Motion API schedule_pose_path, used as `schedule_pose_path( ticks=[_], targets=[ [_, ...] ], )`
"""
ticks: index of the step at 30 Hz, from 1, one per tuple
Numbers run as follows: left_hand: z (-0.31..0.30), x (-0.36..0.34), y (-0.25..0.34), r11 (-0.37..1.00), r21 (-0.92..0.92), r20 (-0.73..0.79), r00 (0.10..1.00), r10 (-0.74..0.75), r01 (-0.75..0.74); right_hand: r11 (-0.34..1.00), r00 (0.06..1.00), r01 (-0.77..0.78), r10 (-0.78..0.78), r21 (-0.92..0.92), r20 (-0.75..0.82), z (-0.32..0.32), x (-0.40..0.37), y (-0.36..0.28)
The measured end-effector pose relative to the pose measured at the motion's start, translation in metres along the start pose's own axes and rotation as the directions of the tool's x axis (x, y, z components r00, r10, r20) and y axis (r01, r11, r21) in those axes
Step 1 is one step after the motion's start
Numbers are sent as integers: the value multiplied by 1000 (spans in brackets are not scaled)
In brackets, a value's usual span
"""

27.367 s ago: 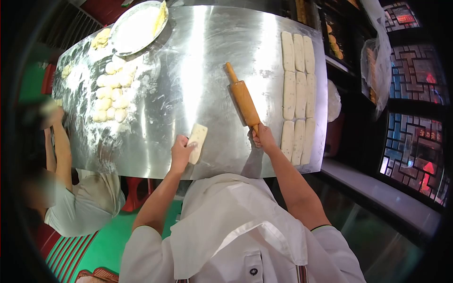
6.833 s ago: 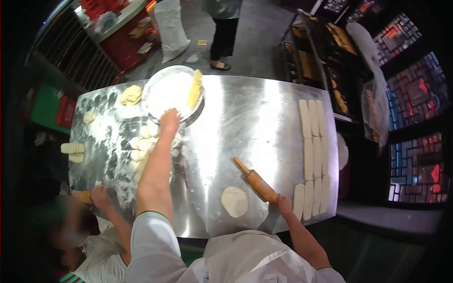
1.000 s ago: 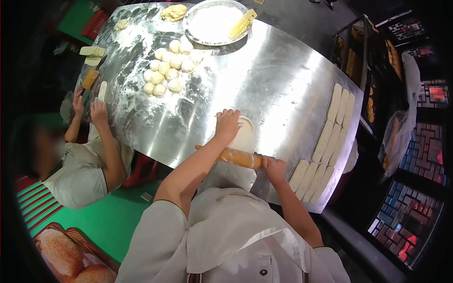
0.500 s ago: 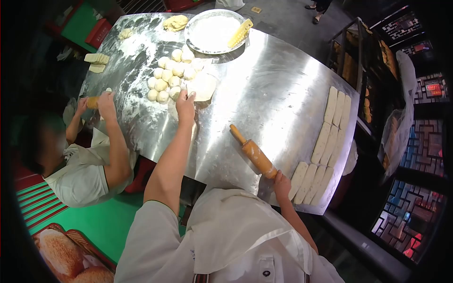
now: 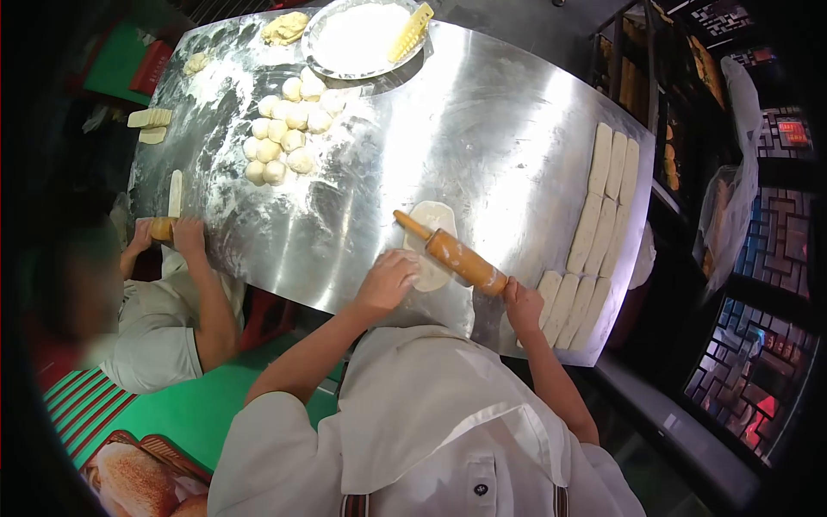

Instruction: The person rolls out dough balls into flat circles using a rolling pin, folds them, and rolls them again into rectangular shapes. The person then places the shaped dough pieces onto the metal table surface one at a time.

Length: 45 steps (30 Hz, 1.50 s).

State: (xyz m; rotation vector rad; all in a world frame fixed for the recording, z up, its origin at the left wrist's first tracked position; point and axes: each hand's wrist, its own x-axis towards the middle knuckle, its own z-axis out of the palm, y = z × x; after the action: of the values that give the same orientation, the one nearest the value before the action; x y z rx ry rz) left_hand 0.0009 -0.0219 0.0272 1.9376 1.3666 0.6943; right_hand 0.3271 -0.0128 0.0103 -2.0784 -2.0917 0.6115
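A flat oval piece of dough (image 5: 431, 274) lies on the metal table in front of me. At its left edge rests my left hand (image 5: 390, 277), its fingers close together on or beside the dough; whether they pinch the edge is hard to tell. My right hand (image 5: 522, 307) is closed round the lower right handle of a wooden rolling pin (image 5: 466, 262). The pin lies slantwise over the right part of the dough, its free handle pointing up and left. Several long dough strips (image 5: 585, 235) lie in rows to the right of my right hand.
Round dough balls (image 5: 277, 129) sit on the floured metal table (image 5: 508, 129). Behind them stands a flour bowl (image 5: 312, 52) with a yellow scraper (image 5: 410, 33). At the left, a co-worker's hands (image 5: 189, 237) hold a small rolling pin (image 5: 162, 228) by a dough strip (image 5: 176, 194).
My left hand has come down from beside the dough balls, and the flat dough now lies near me under the rolling pin. The co-worker's hands moved down, and a strip shows above their pin.
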Motion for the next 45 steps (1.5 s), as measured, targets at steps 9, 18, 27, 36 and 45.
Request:
schedule_pose_path(
  ticks=[9, 18, 27, 36, 45],
  targets=[
    [-15, 49, -61, 824, 490, -76, 956, -285, 285, 988, 986, 147, -150, -43, -75, 68, 58, -36],
    [-41, 216, -109, 717, 531, -249, 892, -376, 451, 980, 989, -48, 20, -194, -146, 19, 253, -62],
    [-9, 53, -61, 818, 477, -206, 946, -251, 321, 974, 975, 220, -221, -62, -14, 54, 80, -39],
    [9, -59, -25, 856, 426, -85, 955, -284, 292, 951, 947, 304, -308, 46, 95, 62, -20, -31],
    [7, 45, -95, 800, 544, -155, 968, -199, 252, 990, 990, 143, -143, -1, 17, 76, 73, -30]
  ],
)
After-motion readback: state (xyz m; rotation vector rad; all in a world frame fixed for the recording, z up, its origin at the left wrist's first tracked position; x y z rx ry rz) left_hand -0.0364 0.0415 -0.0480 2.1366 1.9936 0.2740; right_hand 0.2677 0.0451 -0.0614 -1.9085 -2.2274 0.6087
